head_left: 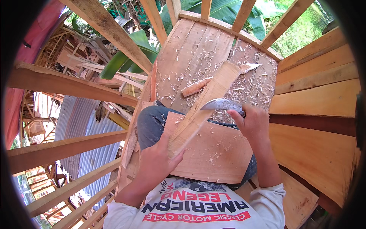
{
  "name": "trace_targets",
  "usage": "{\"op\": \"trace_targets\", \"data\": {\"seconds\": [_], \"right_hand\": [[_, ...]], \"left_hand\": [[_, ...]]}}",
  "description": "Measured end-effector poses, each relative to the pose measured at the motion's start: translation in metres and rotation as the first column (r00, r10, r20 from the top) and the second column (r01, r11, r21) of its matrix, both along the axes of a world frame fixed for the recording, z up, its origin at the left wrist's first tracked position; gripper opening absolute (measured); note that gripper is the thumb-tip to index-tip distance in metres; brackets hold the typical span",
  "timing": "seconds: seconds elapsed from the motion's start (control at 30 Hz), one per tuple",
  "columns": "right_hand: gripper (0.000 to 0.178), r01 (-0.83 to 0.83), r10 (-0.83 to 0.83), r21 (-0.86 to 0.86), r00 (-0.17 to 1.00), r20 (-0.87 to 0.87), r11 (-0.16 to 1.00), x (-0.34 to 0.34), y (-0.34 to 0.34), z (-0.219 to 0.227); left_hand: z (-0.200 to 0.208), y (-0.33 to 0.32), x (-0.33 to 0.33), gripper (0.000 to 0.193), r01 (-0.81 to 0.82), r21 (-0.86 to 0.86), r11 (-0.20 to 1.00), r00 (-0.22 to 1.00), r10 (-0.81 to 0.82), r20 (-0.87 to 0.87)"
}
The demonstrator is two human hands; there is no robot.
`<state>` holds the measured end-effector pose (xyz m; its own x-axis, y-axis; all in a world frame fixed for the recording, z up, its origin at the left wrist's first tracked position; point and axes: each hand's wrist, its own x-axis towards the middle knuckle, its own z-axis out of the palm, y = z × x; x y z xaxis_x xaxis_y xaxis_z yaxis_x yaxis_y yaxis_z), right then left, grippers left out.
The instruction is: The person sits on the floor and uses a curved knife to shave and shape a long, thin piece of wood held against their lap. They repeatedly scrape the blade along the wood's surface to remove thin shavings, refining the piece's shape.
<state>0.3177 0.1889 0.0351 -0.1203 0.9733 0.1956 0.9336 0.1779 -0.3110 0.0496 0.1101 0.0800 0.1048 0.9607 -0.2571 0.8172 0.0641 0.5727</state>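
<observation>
A long, flat piece of pale wood (215, 89) slants from my lap up and away to the right. My left hand (158, 154) is closed around its near end, with the thumb along the right edge. In my right hand (253, 124) is a curved knife (223, 104), my fingers wrapped around its handle, which they mostly hide. Its blade points left and its tip lies over the middle of the wood piece; whether it cuts in cannot be told. Under both rests a wide brown board (217, 149) across my lap, with a few shavings on it.
Curled shavings cover the plank floor (183, 49) ahead. A short wood offcut (196, 87) and a pale pointed piece (249, 67) lie by the wood. Slatted railing (76, 87) stands at left, a plank wall (312, 99) at right. Corrugated metal sheets (85, 133) show beyond the railing.
</observation>
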Motion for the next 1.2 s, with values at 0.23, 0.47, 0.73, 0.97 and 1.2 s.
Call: {"op": "trace_targets", "data": {"seconds": [0.23, 0.47, 0.73, 0.97, 1.2], "right_hand": [[0.063, 0.037, -0.037, -0.116, 0.999, 0.003, 0.993, 0.003, -0.006, 0.006], [0.066, -0.043, 0.043, 0.003, 0.999, -0.026, 0.999, -0.001, -0.001, -0.003], [0.075, 0.404, -0.412, -0.106, 0.908, -0.071, 0.908, 0.051, 0.042, 0.0], [0.071, 0.284, -0.33, -0.221, 0.921, -0.208, 0.933, 0.039, -0.005, 0.01], [0.067, 0.053, -0.062, -0.067, 0.989, -0.134, 0.996, -0.01, -0.032, 0.012]], "left_hand": [[-0.003, -0.001, 0.001, 0.049, 0.013, -0.063, 0.998, 1.0, -0.015, -0.027], [-0.002, -0.001, 0.006, 0.046, 0.007, -0.052, 0.999, 0.998, -0.003, 0.07], [-0.005, -0.028, -0.002, 0.058, 0.206, -0.08, 0.975, 0.978, -0.202, 0.059], [-0.008, -0.018, -0.009, 0.056, 0.027, -0.036, 0.999, 1.0, -0.026, 0.006], [0.003, -0.012, 0.006, 0.044, 0.024, -0.067, 0.997, 0.998, -0.02, 0.053]]}}
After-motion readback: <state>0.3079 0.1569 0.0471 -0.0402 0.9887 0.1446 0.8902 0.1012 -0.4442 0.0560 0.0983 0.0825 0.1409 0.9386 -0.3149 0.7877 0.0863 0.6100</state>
